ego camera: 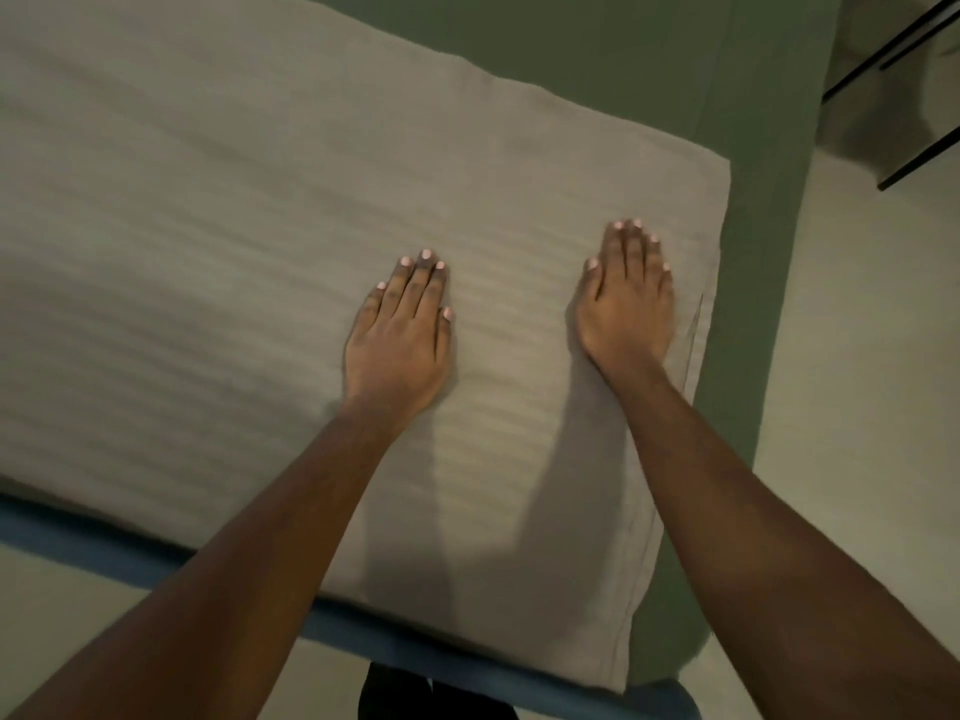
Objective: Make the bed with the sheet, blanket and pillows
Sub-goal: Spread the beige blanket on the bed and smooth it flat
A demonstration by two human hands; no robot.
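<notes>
1. Head view, bed: the striped beige blanket lies spread over the green sheet. It stops short on the right, so a band of sheet shows beside it. A blue bed edge runs along the near side. No pillow shows.
2. Head view, hands: the left hand and the right hand both rest palm down on the blanket, fingers straight and close together, gripping nothing. The right one lies near the blanket's right border and the left one further in.
3. Handling (a judgement): the cloth looks soft, light and limp, with faint ripples across it. It probably slides over the sheet under a flat palm, so outward smoothing strokes suit it better than lifting.
4. Where to take hold: the stitched hem along the right border looks doubled and firmer, which makes it the likeliest place to pinch and pull the blanket square.
5. Surroundings: pale floor lies beyond the bed, with a dark metal frame at upper right.
</notes>
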